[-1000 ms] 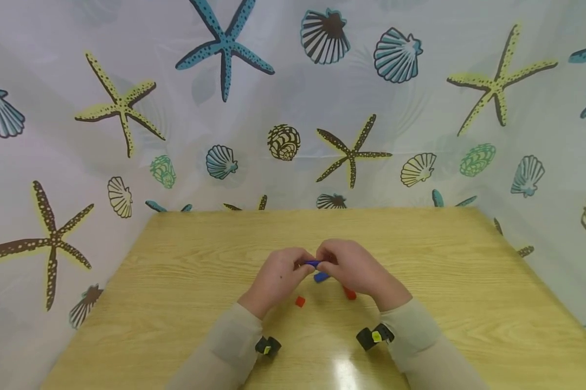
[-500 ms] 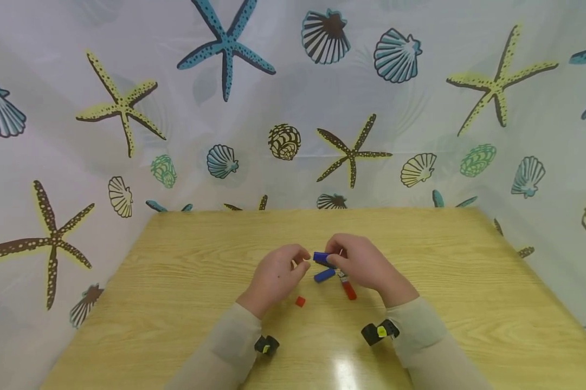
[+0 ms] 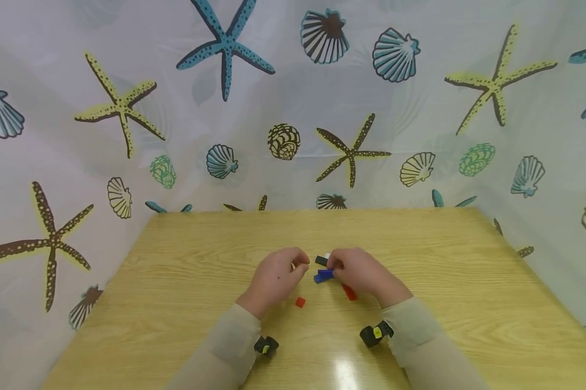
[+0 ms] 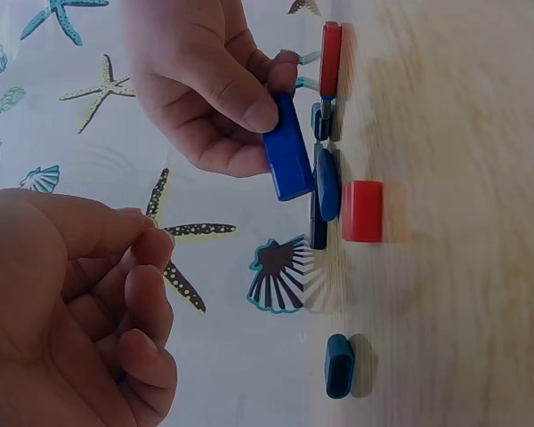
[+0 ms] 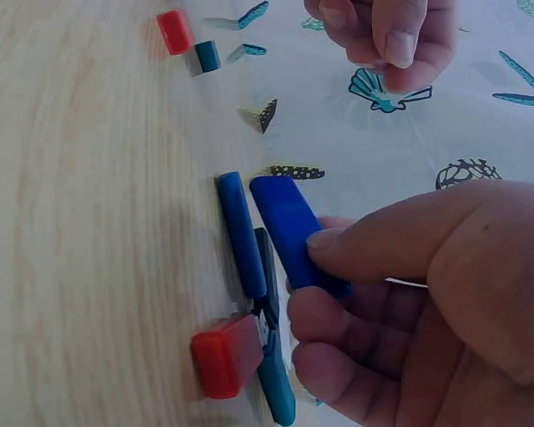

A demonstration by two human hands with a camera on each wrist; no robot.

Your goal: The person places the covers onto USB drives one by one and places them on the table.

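Between thumb and fingers my right hand (image 3: 358, 271) pinches a blue capped USB stick (image 5: 289, 227), tilted, low over the table. Right beside it a second blue stick (image 5: 240, 236) lies on the table. A red USB stick (image 4: 330, 62) with a metal plug lies under the right hand, partly hidden in the head view. Behind the sticks is a dark stick (image 3: 321, 260), its right end covered by the fingers. To the left my left hand (image 3: 275, 279) hovers with loosely curled fingers and nothing in them. A small red cap (image 3: 300, 302) lies nearer the body.
A small teal cap (image 4: 339, 366) lies on the table, hidden by the left hand in the head view. A teal piece (image 5: 276, 382) lies beside the red stick. The wooden table (image 3: 200, 238) ends at a shell-patterned curtain (image 3: 253, 124).
Both hands were together on the blue stick. The left hand has let go and stays at the left. The right hand drew the stick away rightward, then lowered it toward the other sticks.
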